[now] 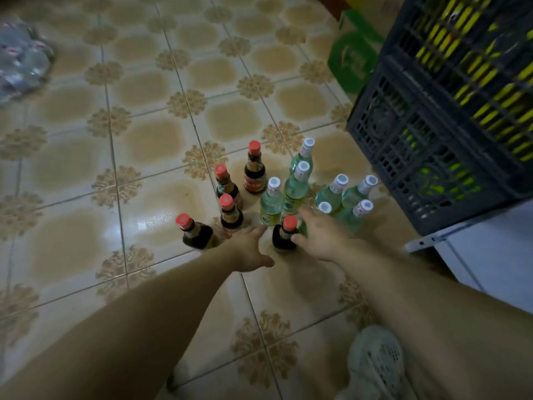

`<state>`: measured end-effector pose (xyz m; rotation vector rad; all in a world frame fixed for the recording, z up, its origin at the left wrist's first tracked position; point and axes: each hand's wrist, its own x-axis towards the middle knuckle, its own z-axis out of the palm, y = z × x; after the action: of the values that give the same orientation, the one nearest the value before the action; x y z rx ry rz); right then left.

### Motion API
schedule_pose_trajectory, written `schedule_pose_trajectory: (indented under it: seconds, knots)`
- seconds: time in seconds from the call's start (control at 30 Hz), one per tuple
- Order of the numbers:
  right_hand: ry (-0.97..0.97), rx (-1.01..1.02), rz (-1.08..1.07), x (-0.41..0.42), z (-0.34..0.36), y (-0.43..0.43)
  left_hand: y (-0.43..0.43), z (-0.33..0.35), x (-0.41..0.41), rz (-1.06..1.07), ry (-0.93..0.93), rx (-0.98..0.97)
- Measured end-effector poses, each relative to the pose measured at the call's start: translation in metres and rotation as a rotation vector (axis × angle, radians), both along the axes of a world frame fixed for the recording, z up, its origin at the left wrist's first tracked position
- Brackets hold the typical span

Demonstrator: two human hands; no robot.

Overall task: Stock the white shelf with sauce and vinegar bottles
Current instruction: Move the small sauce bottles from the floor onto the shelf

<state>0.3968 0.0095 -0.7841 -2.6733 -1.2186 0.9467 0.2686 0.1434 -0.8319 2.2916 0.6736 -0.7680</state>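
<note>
On the tiled floor a group of bottles stands upright, close together. There are five dark sauce bottles with red caps on the left side of the group, and seven clear, greenish vinegar bottles with white caps on the right side. Both bare arms reach down to them. The left hand is open, with its fingers stretched forward and the thumb spread to the side. It holds nothing and lies in the gap between two sauce bottles near the front of the group. The right hand is spread just beside the nearest sauce bottle. Its thumb is against the shoulder of this bottle and the fingers reach up next to the vinegar bottles, partly covering one of them. I cannot tell if this hand already grips a bottle or only touches it. At the right a dark plastic crate with yellow-green things inside sits over the edge of a white surface. Behind the crate stands a green carton. A blurred clear plastic bag lies on the floor at the far left. A pale perforated shoe shows at the bottom, under the right arm.
</note>
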Motion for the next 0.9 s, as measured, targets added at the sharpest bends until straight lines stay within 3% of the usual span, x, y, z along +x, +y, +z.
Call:
schedule_pose_trajectory:
  seconds: [0.27,0.53,0.73,0.9]
  knots:
    - [0.088,0.015,-0.041,0.007,-0.057,0.019,-0.004,-0.085,0.039,0.033,-0.061,-0.103]
    - [0.076,0.125,-0.15,0.012,-0.066,0.016,-0.018,-0.109,0.045,0.278,-0.345,-0.179]
    - [0.016,0.226,-0.128,-0.004,0.016,0.001,-0.018,-0.052,0.021,0.228,-0.366,-0.245]
    - [-0.067,0.399,-0.119,-0.035,0.129,-0.021,-0.035,0.057,-0.008,0.247,-0.533,-0.327]
